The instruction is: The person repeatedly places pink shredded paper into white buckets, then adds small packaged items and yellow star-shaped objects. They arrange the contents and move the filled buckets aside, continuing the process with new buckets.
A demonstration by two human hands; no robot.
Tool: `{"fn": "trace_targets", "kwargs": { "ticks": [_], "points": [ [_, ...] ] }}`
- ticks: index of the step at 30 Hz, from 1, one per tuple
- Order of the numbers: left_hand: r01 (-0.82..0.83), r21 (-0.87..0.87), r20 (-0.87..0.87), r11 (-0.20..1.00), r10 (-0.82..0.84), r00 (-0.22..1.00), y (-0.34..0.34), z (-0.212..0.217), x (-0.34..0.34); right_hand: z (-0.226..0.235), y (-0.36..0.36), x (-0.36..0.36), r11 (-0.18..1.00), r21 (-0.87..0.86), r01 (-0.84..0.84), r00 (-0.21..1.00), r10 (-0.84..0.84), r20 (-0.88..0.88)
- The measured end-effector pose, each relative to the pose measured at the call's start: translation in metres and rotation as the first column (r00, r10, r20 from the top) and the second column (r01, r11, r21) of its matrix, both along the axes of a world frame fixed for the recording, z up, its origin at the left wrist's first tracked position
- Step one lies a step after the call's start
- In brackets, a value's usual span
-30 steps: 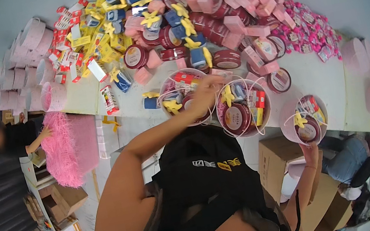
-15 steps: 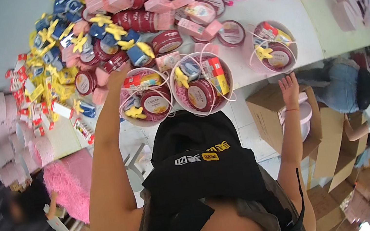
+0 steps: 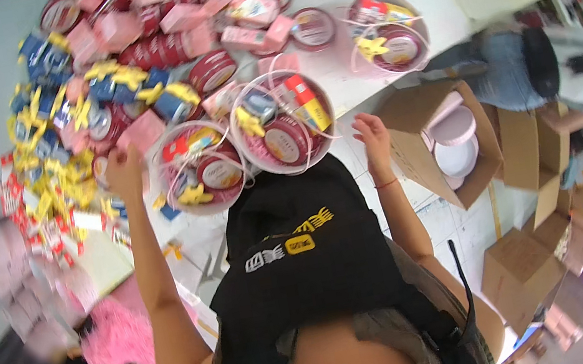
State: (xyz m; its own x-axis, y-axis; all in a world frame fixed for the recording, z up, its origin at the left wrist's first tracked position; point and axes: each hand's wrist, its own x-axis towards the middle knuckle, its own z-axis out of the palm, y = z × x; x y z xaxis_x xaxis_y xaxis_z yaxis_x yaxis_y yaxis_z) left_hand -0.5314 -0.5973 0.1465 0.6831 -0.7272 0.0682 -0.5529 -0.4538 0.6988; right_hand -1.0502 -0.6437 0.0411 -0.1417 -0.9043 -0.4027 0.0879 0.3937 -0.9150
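Left hand [image 3: 124,168] was up on the surface [image 3: 368,83], fingers loosely curled beside the pink round gift box [image 3: 200,171], not gripping anything as far as I could see. Right hand [image 3: 372,132] hung open at the surface edge, just right of the second gift box [image 3: 284,132]. An open cardboard box [image 3: 441,148] sat on the floor below.

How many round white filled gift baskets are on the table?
3: one round white filled gift basket by the left hand at, one beside it, one farther right. Others may be hidden.
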Motion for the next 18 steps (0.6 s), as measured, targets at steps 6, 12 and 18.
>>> {"fn": "trace_targets", "kwargs": {
  "ticks": [6, 12, 18],
  "points": [
    [0.126, -0.227, -0.44, 0.966, -0.217, 0.871, -0.007, 0.035, -0.095, 0.118, -0.035, 0.067, 0.657, -0.485, -0.578, 0.801, 0.343, -0.491],
    [0.461, -0.18, -0.654, 0.869, -0.455, 0.604, -0.022, 0.063, -0.207, 0.148, -0.032, 0.121, 0.399, -0.553, -0.732, 0.668, 0.255, -0.7],
    [0.433, -0.411, -0.647, 0.802, -0.591, 0.481, -0.034, 0.075, -0.23, 0.124, -0.059, 0.085, 0.918, -0.255, -0.302, 0.819, 0.387, 0.423]
  ]
}}
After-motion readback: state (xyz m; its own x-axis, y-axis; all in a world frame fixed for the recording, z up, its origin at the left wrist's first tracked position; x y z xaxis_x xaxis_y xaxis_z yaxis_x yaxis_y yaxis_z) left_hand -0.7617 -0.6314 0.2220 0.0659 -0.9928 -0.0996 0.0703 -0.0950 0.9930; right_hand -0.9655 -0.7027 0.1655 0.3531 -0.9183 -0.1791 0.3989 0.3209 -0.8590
